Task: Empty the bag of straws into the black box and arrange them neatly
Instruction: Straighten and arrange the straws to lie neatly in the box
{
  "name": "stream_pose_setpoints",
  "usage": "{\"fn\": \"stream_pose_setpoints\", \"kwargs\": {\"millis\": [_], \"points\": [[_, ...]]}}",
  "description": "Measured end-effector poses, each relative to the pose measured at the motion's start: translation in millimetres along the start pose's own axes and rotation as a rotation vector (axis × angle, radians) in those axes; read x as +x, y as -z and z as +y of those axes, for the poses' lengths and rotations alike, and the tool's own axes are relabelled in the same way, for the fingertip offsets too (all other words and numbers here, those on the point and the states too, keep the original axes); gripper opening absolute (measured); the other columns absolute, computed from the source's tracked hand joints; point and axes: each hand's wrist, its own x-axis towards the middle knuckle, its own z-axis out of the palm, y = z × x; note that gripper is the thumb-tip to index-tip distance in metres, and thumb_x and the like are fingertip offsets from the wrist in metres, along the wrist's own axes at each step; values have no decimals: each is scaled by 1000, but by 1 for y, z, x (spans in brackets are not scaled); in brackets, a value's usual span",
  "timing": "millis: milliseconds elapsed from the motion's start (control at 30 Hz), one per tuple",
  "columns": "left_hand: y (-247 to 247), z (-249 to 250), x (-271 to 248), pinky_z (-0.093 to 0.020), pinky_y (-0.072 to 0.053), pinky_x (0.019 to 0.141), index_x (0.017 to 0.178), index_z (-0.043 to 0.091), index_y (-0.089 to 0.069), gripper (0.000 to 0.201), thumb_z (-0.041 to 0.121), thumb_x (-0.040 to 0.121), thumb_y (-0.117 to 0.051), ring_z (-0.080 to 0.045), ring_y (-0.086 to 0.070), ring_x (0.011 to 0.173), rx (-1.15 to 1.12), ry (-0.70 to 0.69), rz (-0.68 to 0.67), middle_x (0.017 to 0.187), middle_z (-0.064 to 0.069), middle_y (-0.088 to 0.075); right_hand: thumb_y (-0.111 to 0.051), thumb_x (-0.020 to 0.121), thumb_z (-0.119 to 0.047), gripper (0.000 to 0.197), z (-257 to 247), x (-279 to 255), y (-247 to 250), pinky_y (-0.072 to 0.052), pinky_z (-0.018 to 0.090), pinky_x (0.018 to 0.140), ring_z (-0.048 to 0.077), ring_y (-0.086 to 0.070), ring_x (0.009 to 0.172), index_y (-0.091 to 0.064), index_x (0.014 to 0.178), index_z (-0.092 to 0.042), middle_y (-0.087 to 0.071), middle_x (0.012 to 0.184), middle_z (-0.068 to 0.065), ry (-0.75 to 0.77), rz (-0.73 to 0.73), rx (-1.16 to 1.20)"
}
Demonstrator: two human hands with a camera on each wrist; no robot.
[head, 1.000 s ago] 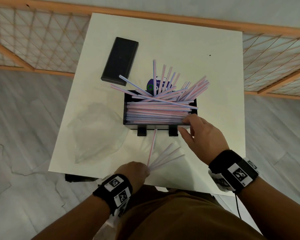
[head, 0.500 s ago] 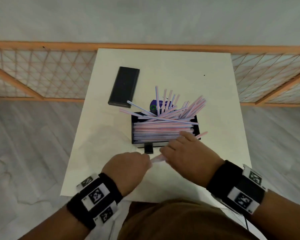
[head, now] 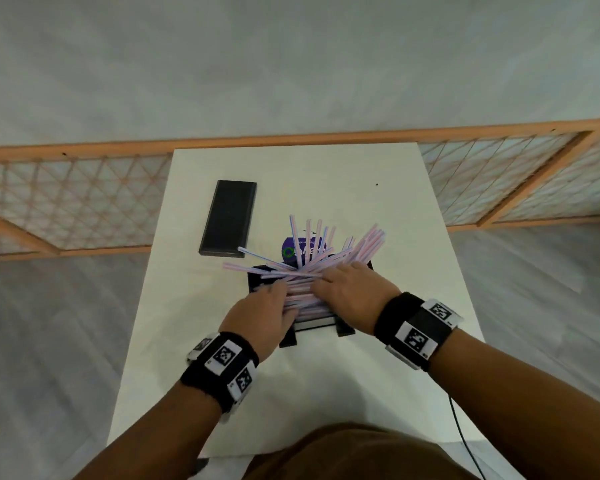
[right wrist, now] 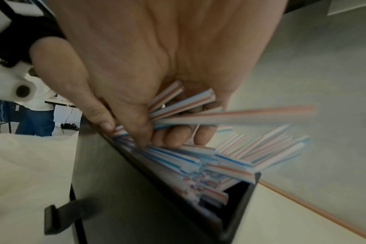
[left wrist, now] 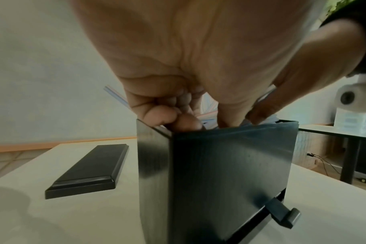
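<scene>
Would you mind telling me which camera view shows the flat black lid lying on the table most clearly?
The head view: the black lid lies whole and unobstructed on the table, left of the box. The left wrist view also shows it whole, but low and foreshortened. The right wrist view does not show it.

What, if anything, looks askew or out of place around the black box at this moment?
A fan of straws juts up and out over the far edge of the black box, crossing at odd angles instead of lying flat like those below.
</scene>
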Motion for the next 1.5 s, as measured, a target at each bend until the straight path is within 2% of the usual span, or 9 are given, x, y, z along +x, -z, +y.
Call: {"fn": "stream_pose_setpoints", "kwargs": {"millis": [200,433,700,833,1000,1100,1200,1333,1500], "points": [[1,-5,-3,-41,-55,81,123,29,-55,42,53,89,-62,-23,-55,103,13,-24,97,117,1,-50,-66,88,-24,21,-6,6,-11,-48,38,73,28,-63,84,-64,109,-22,-63,97,2,8,101,16],[-7,-6,0,-40,-56,68,89,26,-74,9,30,92,-66,-26,-56,84,196,-28,175,100,-2,-56,-58,89,-35,28,-10,-13,-5,-46,41,78,28,-56,92,-63,114,-23,-59,108,1,-97,183,29],[-1,0,2,-38,-53,86,111,26,-64,17,32,95,-60,-23,-55,101,95,-72,199,112,2,-55,-73,76,-27,13,-8,-37,-23,-44,37,66,27,-53,82,-64,86,-29,-52,91,-1,-250,104,7],[-4,13,6,-39,-51,98,127,22,-63,32,25,95,-62,-24,-56,112,31,-184,171,128,1,-60,-65,81,-23,6,-4,-36,-22,-46,38,64,29,-54,83,-65,87,-25,-53,92,2,-314,112,14],[-9,7,8,-43,-54,86,113,21,-70,39,3,81,-61,-30,-62,99,134,-150,84,117,-1,-65,-58,89,-32,24,-20,-31,-16,-52,44,76,32,-57,91,-63,107,-17,-58,108,6,-243,198,90],[-8,6,7,-40,-54,88,111,21,-68,29,10,86,-61,-27,-61,103,132,-120,80,117,-1,-63,-53,86,-54,63,-29,-29,-23,-53,47,90,33,-60,111,-56,134,-13,-60,127,8,-213,87,130],[-7,8,5,-35,-52,93,122,25,-59,23,29,100,-54,-21,-56,111,20,-96,112,124,5,-57,-58,80,-66,83,-35,-24,-34,-50,48,98,34,-58,119,-51,141,-9,-59,133,10,-229,-17,104],[-4,15,-1,-33,-49,102,133,31,-47,45,48,93,-60,-15,-50,122,-76,-131,81,134,10,-53,-64,73,-66,81,-33,-12,-44,-46,48,99,32,-56,111,-53,133,-13,-60,125,7,-217,-3,82],[-5,19,0,-30,-42,109,136,26,-49,47,42,94,-63,-16,-48,130,-72,-125,58,139,6,-54,-67,70,-61,70,-28,2,-44,-42,49,97,32,-61,106,-53,123,-17,-67,115,6,-239,-63,80]]}}
